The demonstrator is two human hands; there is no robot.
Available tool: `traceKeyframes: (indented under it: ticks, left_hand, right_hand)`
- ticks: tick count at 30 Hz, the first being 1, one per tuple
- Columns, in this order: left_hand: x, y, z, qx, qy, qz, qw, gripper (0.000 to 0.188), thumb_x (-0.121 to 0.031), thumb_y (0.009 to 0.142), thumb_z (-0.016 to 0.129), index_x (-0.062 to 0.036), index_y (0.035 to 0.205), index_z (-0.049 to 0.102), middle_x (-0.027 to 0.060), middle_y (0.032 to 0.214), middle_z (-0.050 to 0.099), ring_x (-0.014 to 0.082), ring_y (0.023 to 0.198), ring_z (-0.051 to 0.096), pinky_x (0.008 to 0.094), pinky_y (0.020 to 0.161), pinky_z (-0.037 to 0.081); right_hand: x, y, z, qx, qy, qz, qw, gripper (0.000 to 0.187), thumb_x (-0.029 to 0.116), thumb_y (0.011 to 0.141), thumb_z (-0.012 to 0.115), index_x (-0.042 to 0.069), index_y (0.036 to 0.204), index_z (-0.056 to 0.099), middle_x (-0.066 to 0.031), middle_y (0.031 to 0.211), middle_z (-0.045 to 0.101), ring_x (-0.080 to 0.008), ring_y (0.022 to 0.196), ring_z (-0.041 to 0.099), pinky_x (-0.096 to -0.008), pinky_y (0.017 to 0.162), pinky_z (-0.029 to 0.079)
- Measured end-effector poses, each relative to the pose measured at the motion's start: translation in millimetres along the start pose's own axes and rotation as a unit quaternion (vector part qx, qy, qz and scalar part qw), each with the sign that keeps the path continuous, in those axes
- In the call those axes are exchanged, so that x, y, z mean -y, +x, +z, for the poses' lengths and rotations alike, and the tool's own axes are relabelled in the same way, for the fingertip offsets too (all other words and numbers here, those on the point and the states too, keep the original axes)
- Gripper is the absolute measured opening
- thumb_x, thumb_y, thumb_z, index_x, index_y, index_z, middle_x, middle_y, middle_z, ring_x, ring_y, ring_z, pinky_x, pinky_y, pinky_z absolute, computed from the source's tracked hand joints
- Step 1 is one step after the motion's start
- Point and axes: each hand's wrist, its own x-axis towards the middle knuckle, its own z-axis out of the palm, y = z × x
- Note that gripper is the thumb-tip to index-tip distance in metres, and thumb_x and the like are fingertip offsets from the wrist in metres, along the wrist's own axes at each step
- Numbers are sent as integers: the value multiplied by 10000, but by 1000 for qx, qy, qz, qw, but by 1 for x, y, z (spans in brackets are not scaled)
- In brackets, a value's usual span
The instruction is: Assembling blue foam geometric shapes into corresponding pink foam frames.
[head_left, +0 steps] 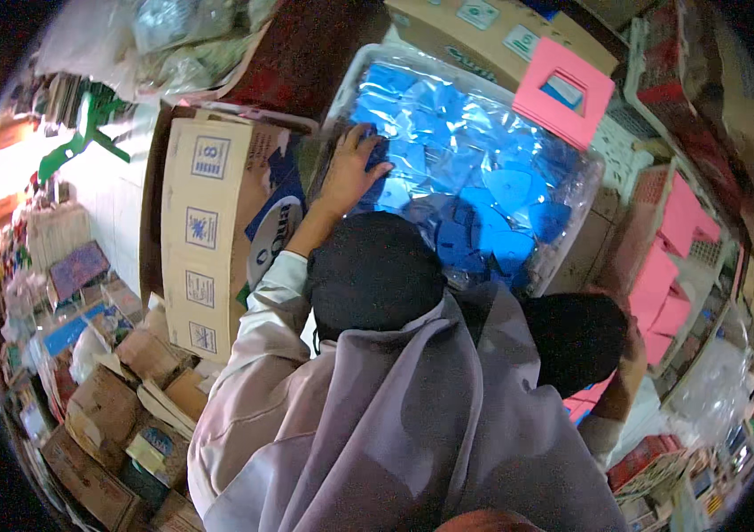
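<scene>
My left hand (352, 174) rests with spread fingers on the left side of a white crate (597, 182). Clear plastic (448, 97) lies over and around several flat blue pieces (514, 188) in this crate, some of them rounded. Nothing shows in the left hand's grasp. My right hand (632, 341) is low at the right, beside a black-covered rounded form (577, 341) that seems to be my knee. Its fingers are mostly hidden. Pink and blue pieces (588, 399) show next to the right forearm.
A pink square sheet with a cut-out (563, 93) lies across the crate's far right corner. Folded pink pieces (661, 284) sit in a basket at right. A tall carton (202, 235) stands at left, another carton (492, 35) behind. Cardboard boxes (102, 408) clutter the lower left.
</scene>
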Motion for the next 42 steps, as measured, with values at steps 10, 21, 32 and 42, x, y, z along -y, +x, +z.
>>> traceKeyframes:
  ticks: [10, 21, 32, 42]
  left_hand:
    - [28, -12, 8, 122, 9, -64, 990, 347, -74, 648, 660, -38, 970, 535, 180, 937, 499, 338, 865, 526, 397, 750, 439]
    - [-14, -94, -19, 13, -170, -145, 975, 372, 18, 716, 568, -36, 1079, 506, 201, 1236, 388, 372, 1107, 419, 386, 881, 396]
    - [-17, -99, -7, -104, -229, -170, 953, 290, -64, 695, 649, -30, 955, 526, 144, 995, 530, 282, 912, 512, 343, 798, 405]
    - [-27, -69, 4, 121, -192, -36, 973, 661, -135, 526, 770, -68, 1118, 482, 136, 1057, 508, 301, 974, 501, 350, 794, 437]
  right_hand:
    - [92, 134, 35, -42, -265, 11, 963, 313, 233, 875, 483, 0, 1081, 514, -59, 990, 569, -139, 882, 552, -256, 786, 428]
    - [37, 311, 257, 267, -539, -409, 686, 375, 216, 746, 611, 91, 1091, 531, -119, 1113, 521, -273, 1092, 445, -385, 925, 329]
    - [-7, 357, 276, 173, -363, -416, 815, 108, 143, 708, 638, 68, 764, 584, -68, 890, 589, -263, 941, 510, -370, 819, 391]
    - [52, 365, 231, 74, -394, -297, 867, 184, 252, 754, 619, 75, 803, 608, -31, 511, 518, -89, 473, 515, -272, 434, 403]
